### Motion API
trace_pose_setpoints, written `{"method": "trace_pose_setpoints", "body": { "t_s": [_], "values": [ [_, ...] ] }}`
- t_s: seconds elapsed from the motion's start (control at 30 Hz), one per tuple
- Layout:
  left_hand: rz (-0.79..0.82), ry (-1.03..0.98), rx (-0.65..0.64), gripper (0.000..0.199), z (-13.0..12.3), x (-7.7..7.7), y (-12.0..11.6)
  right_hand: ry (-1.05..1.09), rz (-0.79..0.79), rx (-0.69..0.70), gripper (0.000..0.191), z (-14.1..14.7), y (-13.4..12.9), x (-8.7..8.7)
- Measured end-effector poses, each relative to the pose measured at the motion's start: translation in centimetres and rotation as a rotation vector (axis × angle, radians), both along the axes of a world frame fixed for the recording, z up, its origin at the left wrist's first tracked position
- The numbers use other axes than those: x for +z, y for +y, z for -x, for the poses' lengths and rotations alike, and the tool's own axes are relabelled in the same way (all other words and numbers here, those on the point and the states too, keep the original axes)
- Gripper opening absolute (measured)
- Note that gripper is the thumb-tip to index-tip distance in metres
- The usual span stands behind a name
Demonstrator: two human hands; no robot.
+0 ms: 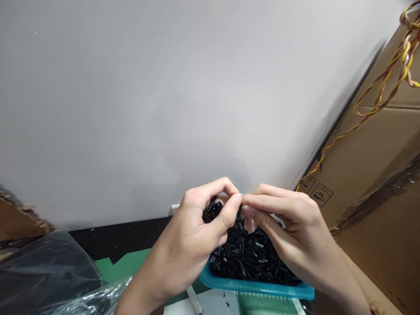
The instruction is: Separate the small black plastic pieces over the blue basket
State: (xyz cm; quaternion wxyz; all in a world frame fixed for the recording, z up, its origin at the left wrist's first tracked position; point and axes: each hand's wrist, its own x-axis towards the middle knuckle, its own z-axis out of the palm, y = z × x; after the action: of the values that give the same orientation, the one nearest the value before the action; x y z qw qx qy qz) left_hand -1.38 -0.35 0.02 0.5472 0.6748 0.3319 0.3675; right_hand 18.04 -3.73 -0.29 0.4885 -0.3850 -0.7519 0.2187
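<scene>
Over a blue plastic tub (259, 287), my left hand (205, 227) and my right hand (288, 218) meet at their fingertips. Thumb and index finger are pinched together on each side. Whatever lies between the fingertips is mostly hidden; a small dark bit shows just below them. Many small black plastic pieces (243, 258) fill the tub, some with shiny or pale faces.
A pale wall (183, 109) rises behind the hands. Cardboard boxes (370, 153) stand at right, with a twisted yellow and brown wire (377, 109) hanging across. Clear plastic film (46, 271) and a green mat (127, 262) lie at left. A white stick (194, 299) is in front.
</scene>
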Motion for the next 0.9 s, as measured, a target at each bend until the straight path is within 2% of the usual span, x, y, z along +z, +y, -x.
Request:
{"method": "trace_pose_setpoints", "body": {
  "t_s": [0.4, 0.63, 0.77, 0.9],
  "values": [
    [-0.033, 0.089, -0.025, 0.014, -0.1, 0.1, -0.2, 0.023, -0.104, -0.103, 0.030, 0.6, -0.1, -0.1],
    [0.074, -0.117, -0.048, 0.016, -0.7, -0.2, -0.1, 0.045, -0.209, -0.209, 0.024, 1.5, 0.1, -0.3],
    [0.098, -0.198, -0.057, 0.021, -0.7, -0.2, -0.1, 0.073, -0.291, -0.336, 0.022, 1.4, 0.1, -0.5],
    [0.101, -0.256, -0.059, 0.027, -0.6, -0.1, 0.0, 0.230, -0.260, -0.312, 0.024, 1.1, 0.0, -0.6]
  ]
}}
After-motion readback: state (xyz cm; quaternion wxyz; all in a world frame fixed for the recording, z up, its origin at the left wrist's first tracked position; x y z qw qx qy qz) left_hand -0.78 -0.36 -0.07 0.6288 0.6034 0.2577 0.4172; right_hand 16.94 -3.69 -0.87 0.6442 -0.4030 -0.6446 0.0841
